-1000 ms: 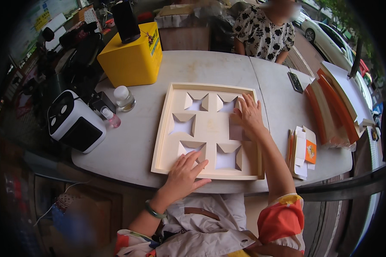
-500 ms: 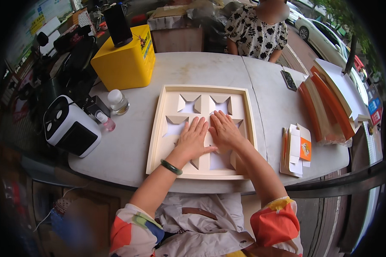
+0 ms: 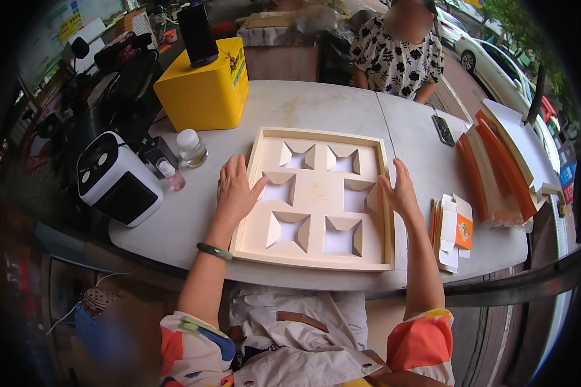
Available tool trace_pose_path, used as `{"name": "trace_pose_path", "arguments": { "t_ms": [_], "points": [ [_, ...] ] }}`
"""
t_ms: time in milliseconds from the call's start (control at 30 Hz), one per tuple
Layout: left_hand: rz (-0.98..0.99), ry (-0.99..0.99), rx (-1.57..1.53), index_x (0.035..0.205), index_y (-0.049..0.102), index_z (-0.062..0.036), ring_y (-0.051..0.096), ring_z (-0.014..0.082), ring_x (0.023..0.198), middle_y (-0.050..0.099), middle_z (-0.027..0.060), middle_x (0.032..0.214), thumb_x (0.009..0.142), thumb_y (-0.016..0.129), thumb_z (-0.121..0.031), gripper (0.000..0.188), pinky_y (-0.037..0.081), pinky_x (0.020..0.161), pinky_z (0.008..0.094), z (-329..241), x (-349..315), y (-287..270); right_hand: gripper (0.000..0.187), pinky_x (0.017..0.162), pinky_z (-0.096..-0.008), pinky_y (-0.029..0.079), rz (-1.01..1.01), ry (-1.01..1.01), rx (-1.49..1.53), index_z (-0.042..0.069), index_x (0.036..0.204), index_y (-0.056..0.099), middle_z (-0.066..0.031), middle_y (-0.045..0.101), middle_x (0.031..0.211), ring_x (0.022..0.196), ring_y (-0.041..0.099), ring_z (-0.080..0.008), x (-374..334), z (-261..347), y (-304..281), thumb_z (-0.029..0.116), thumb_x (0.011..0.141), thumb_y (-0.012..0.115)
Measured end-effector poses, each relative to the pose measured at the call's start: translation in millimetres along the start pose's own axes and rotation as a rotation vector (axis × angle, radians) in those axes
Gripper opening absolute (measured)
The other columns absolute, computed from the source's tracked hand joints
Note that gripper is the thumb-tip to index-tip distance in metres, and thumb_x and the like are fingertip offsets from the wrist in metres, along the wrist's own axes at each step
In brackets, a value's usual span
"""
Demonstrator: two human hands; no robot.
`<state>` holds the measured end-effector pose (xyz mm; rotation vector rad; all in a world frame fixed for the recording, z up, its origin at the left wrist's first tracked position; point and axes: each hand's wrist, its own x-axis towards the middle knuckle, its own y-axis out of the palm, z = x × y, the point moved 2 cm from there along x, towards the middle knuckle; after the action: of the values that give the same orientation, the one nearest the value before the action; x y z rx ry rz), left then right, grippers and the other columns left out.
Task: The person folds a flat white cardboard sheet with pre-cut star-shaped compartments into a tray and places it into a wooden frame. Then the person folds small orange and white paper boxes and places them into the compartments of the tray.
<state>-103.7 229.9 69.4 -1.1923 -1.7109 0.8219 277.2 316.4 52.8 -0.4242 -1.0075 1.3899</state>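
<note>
A shallow cream box tray (image 3: 386, 248) lies on the table in front of me. Its cream insert (image 3: 315, 222) has several square cutouts with folded-down flaps, and white shows at the bottom of each. At the tray's left side is my left hand (image 3: 237, 188), fingers stretched and thumb over the rim. My right hand (image 3: 399, 187) is at the opposite side, fingers up and thumb by the right rim. Neither hand is wrapped round anything. A dark green bangle (image 3: 214, 251) circles my left wrist.
On the left stand a yellow box (image 3: 197, 93) carrying a dark screen, a white-and-black appliance (image 3: 119, 180), a clear jar (image 3: 192, 149) and a pink bottle (image 3: 173, 177). Folded cartons (image 3: 455, 232), orange-and-white packaging (image 3: 497, 168) and a phone (image 3: 443, 130) lie right. A person (image 3: 397, 55) sits opposite.
Both hands have left the middle of the insert and moved apart to the tray's left and right sides. The insert's centre and lower cutouts now show. The whole view has shifted slightly.
</note>
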Motion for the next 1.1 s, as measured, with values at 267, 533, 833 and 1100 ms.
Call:
{"name": "trace_pose_path", "arguments": {
  "t_ms": [267, 533, 833, 1100],
  "points": [
    [0.130, -0.134, -0.450, 0.099, 0.056, -0.0002, 0.055, 0.0264, 0.101, 0.060, 0.0157, 0.105, 0.095, 0.060, -0.036, 0.036, 0.044, 0.090, 0.0373, 62.9, -8.2, 39.2, 0.050, 0.095, -0.0318, 0.045, 0.126, 0.296, 0.678, -0.002, 0.138, 0.046, -0.0134, 0.057, 0.129, 0.116, 0.055, -0.0189, -15.1, -26.1, 23.1, 0.023, 0.097, 0.059],
    [0.112, -0.330, -1.032, 0.127, 0.046, -0.0013, 0.053, 0.0161, 0.103, 0.058, 0.0094, 0.114, 0.101, 0.052, -0.031, 0.040, 0.044, 0.092, 0.0300, 51.8, -11.2, 34.5, 0.046, 0.097, -0.0321, 0.044, 0.064, 0.375, 0.834, 0.010, 0.140, 0.040, -0.0126, 0.057, 0.127, 0.114, 0.053, -0.0177, -27.0, 8.8, -4.8, 0.028, 0.101, 0.053],
    [0.217, -0.331, -0.853, 0.125, 0.050, 0.0009, 0.054, 0.0287, 0.115, 0.058, 0.0202, 0.123, 0.099, 0.051, -0.031, 0.041, 0.043, 0.097, 0.0364, 58.9, -8.9, 42.6, 0.042, 0.094, -0.0315, 0.045, 0.085, 0.348, 0.652, 0.004, 0.139, 0.040, -0.0129, 0.060, 0.122, 0.108, 0.056, -0.0180, -32.6, -4.6, 7.1, 0.019, 0.101, 0.050],
    [0.233, -0.284, -0.466, 0.127, 0.050, 0.0067, 0.049, 0.0380, 0.124, 0.054, 0.0277, 0.128, 0.088, 0.062, -0.040, 0.062, 0.041, 0.104, 0.0420, 63.5, 21.6, 43.7, 0.047, 0.086, -0.0350, 0.051, 0.103, 0.281, 0.333, -0.007, 0.126, 0.050, -0.0210, 0.062, 0.118, 0.104, 0.065, -0.0268, -1.4, -31.0, 18.8, 0.028, 0.095, 0.061]
  ]
}}
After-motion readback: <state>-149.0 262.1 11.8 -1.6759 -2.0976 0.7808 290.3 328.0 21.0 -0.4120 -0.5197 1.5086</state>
